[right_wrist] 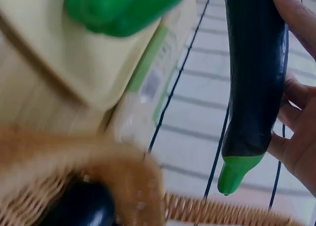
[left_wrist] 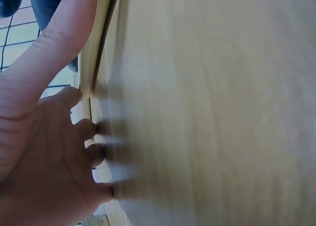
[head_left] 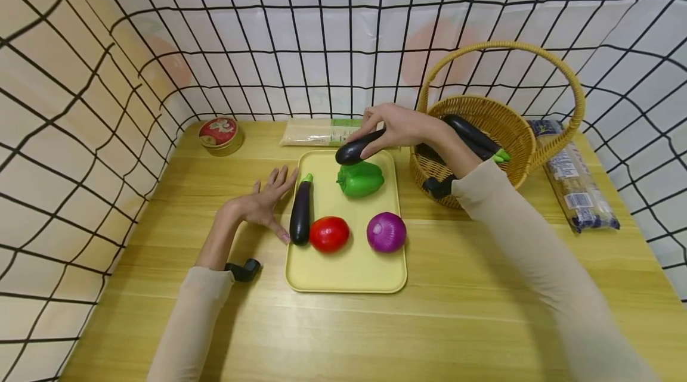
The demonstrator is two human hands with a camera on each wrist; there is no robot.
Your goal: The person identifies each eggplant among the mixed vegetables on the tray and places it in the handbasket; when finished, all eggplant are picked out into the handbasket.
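Observation:
My right hand (head_left: 399, 124) grips a dark eggplant (head_left: 351, 152) above the far end of the yellow tray (head_left: 343, 278). In the right wrist view the held eggplant (right_wrist: 256, 73) shows its green stem end pointing down. Below it on the tray lies a green bell pepper (head_left: 361, 180). Nearer are a red tomato (head_left: 329, 234) and a purple onion (head_left: 386, 232). A second eggplant (head_left: 301, 212) lies along the tray's left side. Beside that edge my left hand (head_left: 263, 203) rests with fingers spread, its thumb near the rim, holding nothing.
Right of the tray stands a wicker basket (head_left: 523, 137) with a tall handle and more eggplants (head_left: 472, 134) inside. A plastic-wrapped packet (head_left: 576, 185) lies beyond it. Behind the tray is a pale packet (head_left: 308, 132); a round red-lidded tin (head_left: 220, 134) sits far left. Black wire mesh surrounds the table.

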